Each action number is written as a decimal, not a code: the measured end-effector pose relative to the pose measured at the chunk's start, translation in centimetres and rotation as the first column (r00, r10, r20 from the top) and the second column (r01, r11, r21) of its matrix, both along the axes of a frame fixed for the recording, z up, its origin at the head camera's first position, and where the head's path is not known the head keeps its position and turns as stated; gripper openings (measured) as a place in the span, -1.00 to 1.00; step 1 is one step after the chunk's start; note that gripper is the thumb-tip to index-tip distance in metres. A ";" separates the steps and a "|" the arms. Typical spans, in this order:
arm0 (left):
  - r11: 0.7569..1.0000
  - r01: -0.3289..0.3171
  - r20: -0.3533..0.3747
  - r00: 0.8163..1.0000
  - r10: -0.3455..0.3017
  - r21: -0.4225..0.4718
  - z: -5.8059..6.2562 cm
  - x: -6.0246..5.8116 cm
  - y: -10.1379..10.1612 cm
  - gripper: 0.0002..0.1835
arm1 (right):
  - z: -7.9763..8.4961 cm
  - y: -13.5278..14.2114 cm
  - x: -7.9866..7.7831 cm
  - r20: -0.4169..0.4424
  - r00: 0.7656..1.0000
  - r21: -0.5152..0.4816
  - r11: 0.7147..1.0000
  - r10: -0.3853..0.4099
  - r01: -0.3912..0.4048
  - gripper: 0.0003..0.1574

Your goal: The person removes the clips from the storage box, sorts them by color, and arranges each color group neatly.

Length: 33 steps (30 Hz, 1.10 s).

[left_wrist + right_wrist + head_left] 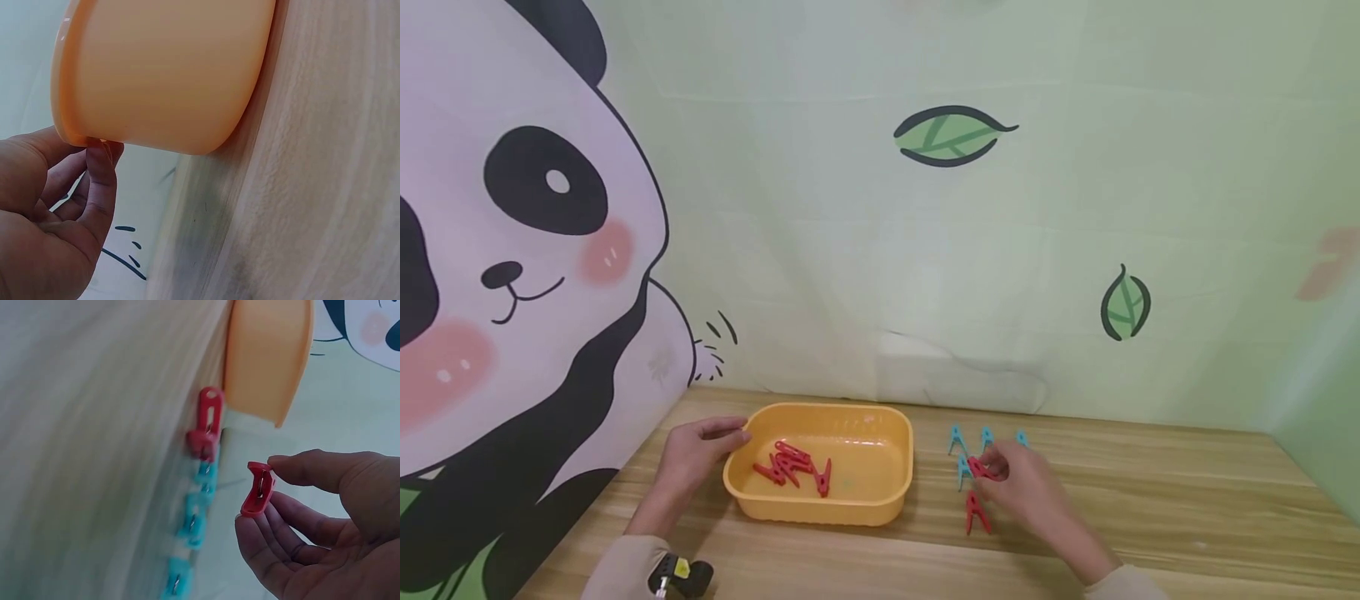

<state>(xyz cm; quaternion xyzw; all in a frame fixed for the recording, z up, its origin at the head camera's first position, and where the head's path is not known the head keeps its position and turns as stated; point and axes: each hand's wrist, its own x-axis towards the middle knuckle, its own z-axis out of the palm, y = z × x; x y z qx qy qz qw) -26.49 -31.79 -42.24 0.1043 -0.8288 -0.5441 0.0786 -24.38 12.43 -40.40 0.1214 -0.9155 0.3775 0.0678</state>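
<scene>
My left hand (692, 450) pinches the left rim of a yellow-orange plastic basin (820, 511); in the left wrist view its thumb and fingers (100, 181) meet at the rim. Several red clothespins (790, 462) lie in the basin, mostly bunched toward its left side. To the right of it, my right hand (1022, 483) holds a red clothespin (259, 489) between thumb and fingertips, above the table. Another red clothespin (975, 511) stands on the table just below that hand in the head view. Blue clothespins (957, 438) stand behind it, one partly covered by the hand.
The wood-grain table (1187, 500) meets a pale green backdrop (820, 250) with a printed panda and leaves. Beside the left sleeve is a small black device (681, 575) with a yellow label.
</scene>
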 end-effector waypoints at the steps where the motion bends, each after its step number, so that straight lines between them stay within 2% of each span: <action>1: 1.000 -0.001 0.000 1.000 0.001 0.003 0.0 0.0 0.0 -0.55 | -0.1 0.3 0.0 0.005 1.000 0.001 1.000 -0.003 0.003 -0.76; 9: 1.000 -0.005 0.015 1.000 0.005 -0.002 0.2 -0.1 0.1 -0.54 | -0.6 2.3 0.4 0.013 1.000 0.068 0.997 -0.021 0.020 -0.74; 16: 1.000 -0.002 0.011 1.000 0.002 -0.001 0.3 0.0 0.1 -0.53 | -0.8 3.0 0.5 0.062 0.998 0.147 0.989 -0.017 0.008 -0.76; 23: 1.000 -0.003 0.019 1.000 0.002 0.011 0.1 -0.1 0.0 -0.54 | -1.2 3.1 0.6 0.146 0.989 0.136 0.991 -0.021 0.001 -0.73; 33: 1.000 0.002 -0.005 1.000 -0.002 0.024 0.1 0.0 0.1 -0.56 | -1.4 3.1 0.7 0.149 0.988 0.151 0.989 -0.033 0.010 -0.68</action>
